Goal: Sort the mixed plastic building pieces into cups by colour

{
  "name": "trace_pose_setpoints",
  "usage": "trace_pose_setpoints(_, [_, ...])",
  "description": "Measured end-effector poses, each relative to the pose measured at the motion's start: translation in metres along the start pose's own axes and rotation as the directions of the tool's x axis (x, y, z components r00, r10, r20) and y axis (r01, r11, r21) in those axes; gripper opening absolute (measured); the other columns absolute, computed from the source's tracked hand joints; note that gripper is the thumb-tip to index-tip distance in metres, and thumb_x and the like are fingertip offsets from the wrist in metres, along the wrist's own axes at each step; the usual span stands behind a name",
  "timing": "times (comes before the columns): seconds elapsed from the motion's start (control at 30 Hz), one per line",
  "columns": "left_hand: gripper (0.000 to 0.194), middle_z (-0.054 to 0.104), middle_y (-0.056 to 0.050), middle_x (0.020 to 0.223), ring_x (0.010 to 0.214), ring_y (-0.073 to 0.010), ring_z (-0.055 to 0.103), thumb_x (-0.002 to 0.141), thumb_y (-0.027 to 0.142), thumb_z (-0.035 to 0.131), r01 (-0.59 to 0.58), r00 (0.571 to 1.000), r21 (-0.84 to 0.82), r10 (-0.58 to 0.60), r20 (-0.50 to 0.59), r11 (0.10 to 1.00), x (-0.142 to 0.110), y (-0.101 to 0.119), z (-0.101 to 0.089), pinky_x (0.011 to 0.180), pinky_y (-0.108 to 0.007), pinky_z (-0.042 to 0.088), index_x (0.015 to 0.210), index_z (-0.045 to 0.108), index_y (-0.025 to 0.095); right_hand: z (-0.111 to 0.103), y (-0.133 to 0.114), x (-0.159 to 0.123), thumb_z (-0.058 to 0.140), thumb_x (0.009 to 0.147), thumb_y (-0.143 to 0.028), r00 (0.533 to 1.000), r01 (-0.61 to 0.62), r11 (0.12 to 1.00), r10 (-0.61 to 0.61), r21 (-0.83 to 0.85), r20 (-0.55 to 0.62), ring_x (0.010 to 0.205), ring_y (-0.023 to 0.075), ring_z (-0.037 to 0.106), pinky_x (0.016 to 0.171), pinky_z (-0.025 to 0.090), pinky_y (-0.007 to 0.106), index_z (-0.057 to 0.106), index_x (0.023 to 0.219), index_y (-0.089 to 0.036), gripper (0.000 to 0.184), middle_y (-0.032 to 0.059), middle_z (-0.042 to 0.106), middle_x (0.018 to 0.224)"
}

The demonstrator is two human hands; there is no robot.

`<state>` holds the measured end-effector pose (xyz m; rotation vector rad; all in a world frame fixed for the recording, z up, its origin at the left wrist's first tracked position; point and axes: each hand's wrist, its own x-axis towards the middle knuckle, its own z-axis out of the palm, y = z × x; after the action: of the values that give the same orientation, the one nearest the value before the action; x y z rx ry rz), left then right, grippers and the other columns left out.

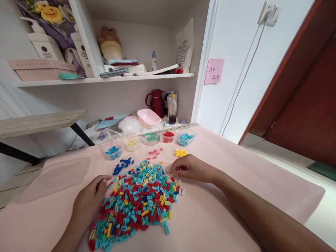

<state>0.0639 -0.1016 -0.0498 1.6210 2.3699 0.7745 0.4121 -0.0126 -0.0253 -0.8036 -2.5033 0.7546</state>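
A large heap of small toy building bricks (pixel 141 196) in red, light blue, yellow, green and other colours lies on the table between my hands. My left hand (pixel 90 196) rests at the heap's left edge, index finger stretched out and thumb a little apart from it, with nothing visible held. At the heap's upper right, my right hand (pixel 189 168) has its fingers curled and thumb drawn in near the fingertips; whatever they hold, if anything, is hidden. Close by its fingers are the yellow bricks (pixel 180 153) and several loose white bricks (pixel 181 190).
Clear tubs of sorted bricks stand behind the heap: blue (pixel 112 151), green (pixel 151 137), red (pixel 168 136) and light blue (pixel 185 138). Dark blue bricks (pixel 123 166) and pink bricks (pixel 155 152) lie nearer. A clear lid (pixel 57 176) is left; a pink basin (pixel 149 117) stands behind.
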Motion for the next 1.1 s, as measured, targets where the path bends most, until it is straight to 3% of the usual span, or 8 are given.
trace_pose_setpoints(0.23, [0.036, 0.073, 0.002, 0.079, 0.074, -0.0181, 0.067, 0.084, 0.043, 0.039, 0.009, 1.000, 0.016, -0.009, 0.002, 1.000, 0.000, 0.002, 0.000, 0.060, -0.023, 0.044, 0.098, 0.069, 0.028, 0.003, 0.000, -0.001, 0.059, 0.082, -0.024, 0.999, 0.028, 0.999, -0.026, -0.043, 0.028, 0.073, 0.0144, 0.064, 0.067, 0.046, 0.024, 0.072, 0.094, -0.023, 0.018, 0.0015, 0.073, 0.087])
trace_pose_setpoints(0.47, [0.038, 0.072, 0.002, 0.077, 0.075, -0.0189, 0.066, 0.085, 0.043, 0.036, 0.015, 0.999, 0.018, -0.015, 0.028, 1.000, -0.001, 0.000, -0.001, 0.061, -0.025, 0.044, 0.101, 0.067, 0.028, 0.003, -0.008, -0.003, 0.060, 0.082, -0.028, 0.996, 0.070, 0.996, -0.067, -0.047, 0.053, 0.070, 0.0131, 0.062, 0.061, 0.044, 0.023, 0.072, 0.093, -0.022, 0.017, 0.0029, 0.072, 0.086])
trace_pose_setpoints(0.8, [0.036, 0.073, 0.002, 0.081, 0.076, -0.0179, 0.066, 0.085, 0.041, 0.037, 0.016, 1.000, 0.029, -0.016, 0.011, 0.999, -0.003, 0.002, 0.000, 0.060, -0.023, 0.044, 0.098, 0.067, 0.028, 0.013, -0.011, -0.004, 0.068, 0.077, -0.033, 0.992, 0.110, 0.971, -0.094, -0.212, 0.083, 0.064, 0.0117, 0.056, 0.057, 0.037, 0.023, 0.071, 0.086, -0.024, 0.013, 0.0006, 0.067, 0.081])
trace_pose_setpoints(0.97, [0.033, 0.073, 0.002, 0.095, 0.082, -0.0178, 0.066, 0.085, 0.040, 0.039, -0.001, 1.000, -0.020, 0.001, 0.011, 1.000, -0.002, -0.002, 0.003, 0.065, -0.024, 0.044, 0.098, 0.067, 0.029, 0.016, -0.016, -0.004, 0.067, 0.077, -0.029, 0.992, 0.105, 0.972, -0.088, -0.210, 0.090, 0.068, 0.0128, 0.057, 0.059, 0.037, 0.023, 0.070, 0.084, -0.024, 0.009, 0.0004, 0.067, 0.082])
trace_pose_setpoints(1.1, [0.032, 0.073, 0.003, 0.084, 0.077, -0.0172, 0.065, 0.085, 0.037, 0.039, -0.019, 1.000, -0.042, 0.018, -0.004, 0.999, -0.004, 0.000, 0.003, 0.064, -0.024, 0.043, 0.096, 0.067, 0.028, 0.020, -0.016, -0.002, 0.067, 0.076, -0.027, 0.996, 0.056, 0.987, -0.044, -0.150, 0.083, 0.067, 0.0133, 0.058, 0.060, 0.038, 0.024, 0.070, 0.078, -0.024, 0.005, -0.0003, 0.068, 0.077])
